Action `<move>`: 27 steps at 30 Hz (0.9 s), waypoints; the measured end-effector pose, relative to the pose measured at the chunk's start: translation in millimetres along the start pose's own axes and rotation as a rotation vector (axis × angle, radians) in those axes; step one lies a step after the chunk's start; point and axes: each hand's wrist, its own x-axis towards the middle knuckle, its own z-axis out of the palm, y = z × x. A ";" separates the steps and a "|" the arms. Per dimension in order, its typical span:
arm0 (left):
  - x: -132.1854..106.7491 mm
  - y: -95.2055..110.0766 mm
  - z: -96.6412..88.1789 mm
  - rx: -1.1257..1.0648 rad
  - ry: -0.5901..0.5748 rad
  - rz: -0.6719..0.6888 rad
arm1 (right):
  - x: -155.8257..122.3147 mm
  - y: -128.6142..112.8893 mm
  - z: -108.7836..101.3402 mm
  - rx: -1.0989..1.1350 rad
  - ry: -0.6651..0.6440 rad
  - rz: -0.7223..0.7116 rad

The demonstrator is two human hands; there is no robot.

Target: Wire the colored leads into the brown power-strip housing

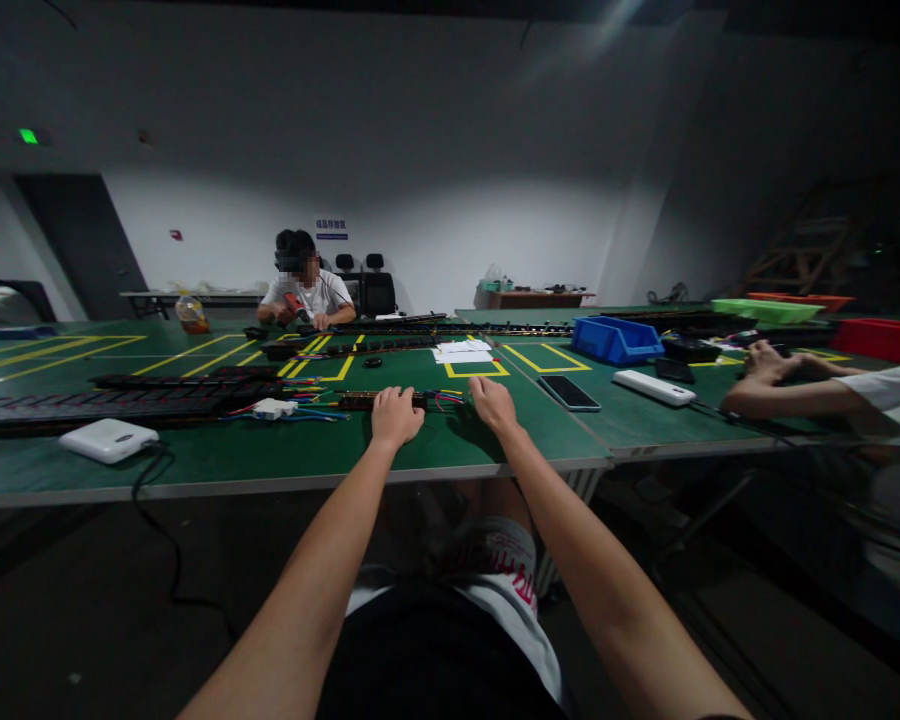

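Note:
My left hand is closed over a short black strip lying on the green table, its fingers wrapped over the top. Coloured wires in red, blue and yellow fan out from the strip's right end. Just beyond those wire ends is my right hand, its fingers curled together; whatever they pinch is too small to make out. To the left, a white connector block sits among more loose wires, beside long black strips.
White power banks lie left and right. A phone, white papers and a blue bin are on the table. One person works opposite; another person's hands are at right.

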 end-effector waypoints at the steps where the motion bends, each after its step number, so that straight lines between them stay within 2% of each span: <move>1: 0.0 0.4 0.0 0.002 0.003 -0.002 | -0.7 -0.7 0.1 -0.018 -0.041 -0.007; 3: -0.1 1.0 0.3 0.006 0.011 -0.006 | -2.2 -2.9 -0.5 -0.055 -0.082 -0.015; 9: 0.3 0.5 1.7 0.009 0.010 -0.008 | -5.4 -9.0 -8.2 -0.081 0.050 0.036; 15: 0.9 -0.2 2.4 0.001 0.010 -0.007 | -8.3 -11.7 -11.0 -0.035 -0.047 0.016; 20: 1.2 -0.8 2.3 -0.009 0.003 0.001 | -7.0 -10.8 -10.5 -0.041 0.072 0.001; 25: 1.4 -1.0 1.5 -0.016 -0.005 0.006 | -5.8 -8.2 -6.4 -0.028 -0.061 -0.048; 27: 1.2 -0.7 1.0 -0.016 -0.007 0.009 | -5.6 -7.6 -6.1 -0.031 -0.027 -0.043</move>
